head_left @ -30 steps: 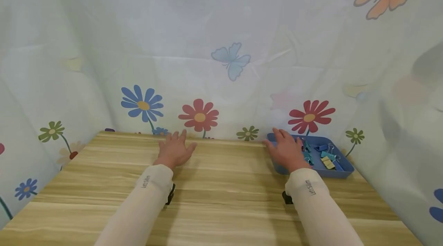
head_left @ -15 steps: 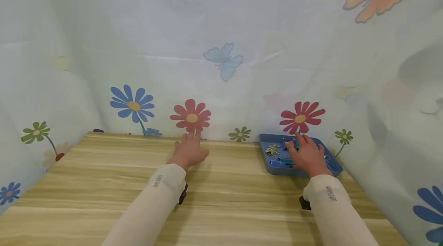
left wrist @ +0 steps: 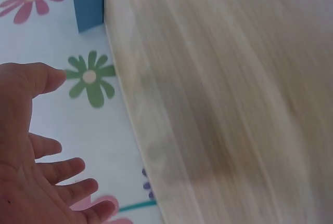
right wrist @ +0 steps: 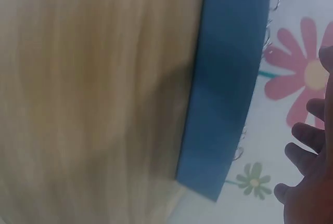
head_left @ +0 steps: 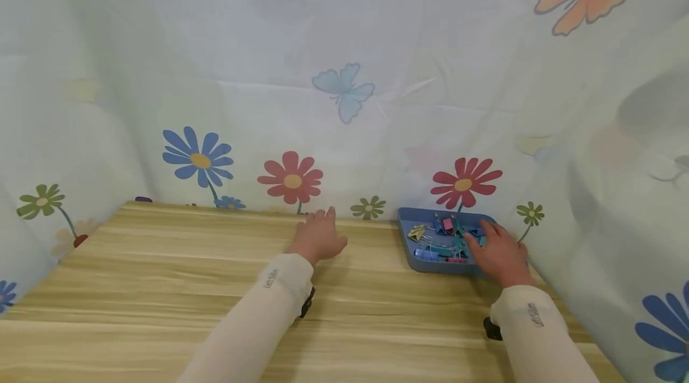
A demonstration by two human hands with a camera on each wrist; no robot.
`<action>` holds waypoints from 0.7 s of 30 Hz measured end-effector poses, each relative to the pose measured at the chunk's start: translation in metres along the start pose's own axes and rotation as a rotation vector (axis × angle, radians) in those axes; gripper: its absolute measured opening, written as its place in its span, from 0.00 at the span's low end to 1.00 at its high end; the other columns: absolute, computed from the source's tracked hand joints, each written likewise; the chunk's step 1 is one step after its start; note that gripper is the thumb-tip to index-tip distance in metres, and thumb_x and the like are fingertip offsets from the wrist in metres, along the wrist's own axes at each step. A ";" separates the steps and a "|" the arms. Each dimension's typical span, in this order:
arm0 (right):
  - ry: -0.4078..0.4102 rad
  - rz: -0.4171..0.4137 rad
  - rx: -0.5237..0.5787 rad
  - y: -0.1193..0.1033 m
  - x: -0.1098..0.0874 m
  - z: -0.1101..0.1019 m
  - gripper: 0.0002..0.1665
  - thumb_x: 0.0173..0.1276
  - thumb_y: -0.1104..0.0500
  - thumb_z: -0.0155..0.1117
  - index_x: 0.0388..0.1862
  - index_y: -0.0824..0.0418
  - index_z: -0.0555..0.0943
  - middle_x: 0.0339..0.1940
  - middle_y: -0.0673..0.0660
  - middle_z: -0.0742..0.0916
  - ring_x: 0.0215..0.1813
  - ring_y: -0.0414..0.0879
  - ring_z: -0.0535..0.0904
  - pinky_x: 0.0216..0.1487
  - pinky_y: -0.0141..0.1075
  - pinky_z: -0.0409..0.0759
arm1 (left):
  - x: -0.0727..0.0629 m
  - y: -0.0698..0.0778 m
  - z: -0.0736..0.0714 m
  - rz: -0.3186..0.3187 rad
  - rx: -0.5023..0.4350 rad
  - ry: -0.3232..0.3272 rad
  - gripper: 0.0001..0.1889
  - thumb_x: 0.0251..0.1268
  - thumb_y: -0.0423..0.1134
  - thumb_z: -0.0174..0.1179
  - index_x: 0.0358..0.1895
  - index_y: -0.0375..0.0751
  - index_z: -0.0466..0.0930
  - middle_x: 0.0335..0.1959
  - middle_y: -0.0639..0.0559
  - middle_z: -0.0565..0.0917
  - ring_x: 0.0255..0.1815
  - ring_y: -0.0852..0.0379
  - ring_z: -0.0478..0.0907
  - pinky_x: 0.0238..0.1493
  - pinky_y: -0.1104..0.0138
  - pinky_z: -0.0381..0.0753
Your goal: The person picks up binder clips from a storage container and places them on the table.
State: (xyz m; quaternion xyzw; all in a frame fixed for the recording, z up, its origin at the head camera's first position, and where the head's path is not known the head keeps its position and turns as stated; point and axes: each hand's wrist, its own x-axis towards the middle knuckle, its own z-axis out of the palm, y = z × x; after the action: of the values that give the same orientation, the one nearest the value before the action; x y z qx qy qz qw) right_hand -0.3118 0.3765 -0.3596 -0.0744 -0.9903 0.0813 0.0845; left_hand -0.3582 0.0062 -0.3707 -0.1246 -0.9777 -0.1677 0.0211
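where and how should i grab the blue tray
Probably hold the blue tray by its left and right end walls, coming in from both sides and keeping it level: it is shallow with raised walls, binder clips lie inside, and its far rim sits close to the flowered curtain.

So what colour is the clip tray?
The tray is blue, seen best in the head view.

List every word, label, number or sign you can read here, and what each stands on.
"Let's Slim", apparently: left sleeve, near the cuff; small, slightly blurred.
"Let's Slim", apparently: right sleeve, near the cuff; equally unclear.
No lettering can be made out on the blue tray or the clips.
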 end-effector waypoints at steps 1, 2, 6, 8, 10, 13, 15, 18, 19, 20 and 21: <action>-0.007 0.007 0.003 0.002 0.001 0.001 0.51 0.71 0.30 0.37 0.74 0.70 0.54 0.71 0.78 0.60 0.70 0.75 0.54 0.64 0.73 0.49 | 0.001 0.002 0.001 0.001 0.003 0.000 0.43 0.64 0.57 0.53 0.77 0.39 0.50 0.74 0.38 0.61 0.74 0.37 0.56 0.70 0.43 0.59; -0.014 0.008 0.001 0.004 0.001 0.002 0.51 0.71 0.30 0.37 0.74 0.71 0.54 0.70 0.79 0.60 0.70 0.75 0.54 0.64 0.73 0.50 | 0.001 0.004 0.003 0.002 0.005 -0.001 0.43 0.64 0.57 0.53 0.77 0.39 0.50 0.74 0.38 0.61 0.74 0.37 0.57 0.70 0.43 0.60; -0.035 0.009 0.012 0.015 0.001 0.001 0.52 0.72 0.30 0.36 0.73 0.72 0.55 0.70 0.79 0.60 0.69 0.75 0.55 0.63 0.73 0.52 | 0.003 0.016 0.006 0.003 0.011 -0.014 0.42 0.65 0.58 0.52 0.77 0.39 0.51 0.73 0.38 0.63 0.73 0.38 0.59 0.69 0.45 0.61; -0.037 0.007 0.006 0.022 0.002 0.000 0.49 0.74 0.33 0.36 0.72 0.74 0.56 0.69 0.79 0.61 0.68 0.75 0.56 0.62 0.72 0.56 | 0.003 0.022 0.007 0.011 0.023 -0.014 0.43 0.65 0.60 0.52 0.76 0.39 0.52 0.72 0.39 0.65 0.72 0.38 0.61 0.68 0.45 0.63; -0.032 -0.001 0.010 0.030 0.003 -0.001 0.45 0.76 0.38 0.37 0.71 0.75 0.57 0.68 0.79 0.62 0.67 0.75 0.57 0.61 0.71 0.59 | 0.004 0.028 0.010 0.019 0.032 -0.003 0.43 0.64 0.63 0.51 0.76 0.39 0.54 0.70 0.39 0.67 0.70 0.39 0.63 0.66 0.46 0.65; -0.018 -0.042 0.023 0.041 0.005 -0.003 0.37 0.78 0.48 0.35 0.69 0.79 0.58 0.66 0.81 0.63 0.66 0.76 0.59 0.61 0.68 0.62 | 0.006 0.036 0.013 0.023 0.038 0.009 0.44 0.63 0.66 0.51 0.75 0.39 0.56 0.68 0.39 0.69 0.69 0.39 0.65 0.65 0.46 0.67; -0.005 -0.078 0.036 0.047 0.006 -0.003 0.32 0.77 0.55 0.35 0.66 0.82 0.60 0.64 0.82 0.65 0.65 0.76 0.60 0.63 0.66 0.62 | 0.010 0.040 0.018 0.018 0.034 0.013 0.44 0.62 0.67 0.50 0.74 0.39 0.58 0.68 0.39 0.70 0.68 0.40 0.66 0.65 0.47 0.67; 0.005 -0.113 0.026 0.055 0.008 -0.004 0.29 0.74 0.62 0.35 0.63 0.85 0.62 0.60 0.83 0.68 0.63 0.76 0.62 0.63 0.64 0.63 | 0.016 0.046 0.028 0.015 0.024 0.010 0.44 0.62 0.68 0.50 0.72 0.39 0.60 0.68 0.40 0.71 0.67 0.41 0.67 0.64 0.48 0.69; -0.002 -0.111 0.021 0.058 0.008 -0.004 0.28 0.72 0.63 0.35 0.62 0.85 0.63 0.60 0.83 0.68 0.62 0.76 0.62 0.63 0.64 0.63 | 0.019 0.048 0.033 0.017 0.020 0.006 0.44 0.62 0.68 0.49 0.72 0.39 0.61 0.67 0.40 0.71 0.67 0.41 0.68 0.64 0.49 0.70; -0.017 -0.105 0.019 0.060 0.008 -0.005 0.28 0.71 0.64 0.35 0.62 0.85 0.62 0.60 0.83 0.68 0.62 0.76 0.62 0.63 0.64 0.64 | 0.021 0.050 0.036 0.021 0.009 0.001 0.44 0.62 0.69 0.49 0.71 0.38 0.62 0.67 0.40 0.71 0.67 0.41 0.68 0.63 0.49 0.70; -0.042 -0.091 0.020 0.063 0.008 -0.006 0.29 0.70 0.65 0.34 0.62 0.85 0.62 0.60 0.83 0.68 0.63 0.76 0.62 0.63 0.63 0.63 | 0.022 0.053 0.040 0.026 -0.006 -0.006 0.44 0.62 0.69 0.48 0.71 0.38 0.63 0.67 0.40 0.72 0.67 0.41 0.68 0.63 0.50 0.70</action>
State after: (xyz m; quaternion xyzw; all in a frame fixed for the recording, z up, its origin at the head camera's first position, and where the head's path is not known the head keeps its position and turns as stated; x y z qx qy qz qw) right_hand -0.3101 0.4401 -0.3639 -0.0265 -0.9934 0.0888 0.0683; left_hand -0.3665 0.0729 -0.3891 -0.1380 -0.9756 -0.1698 0.0200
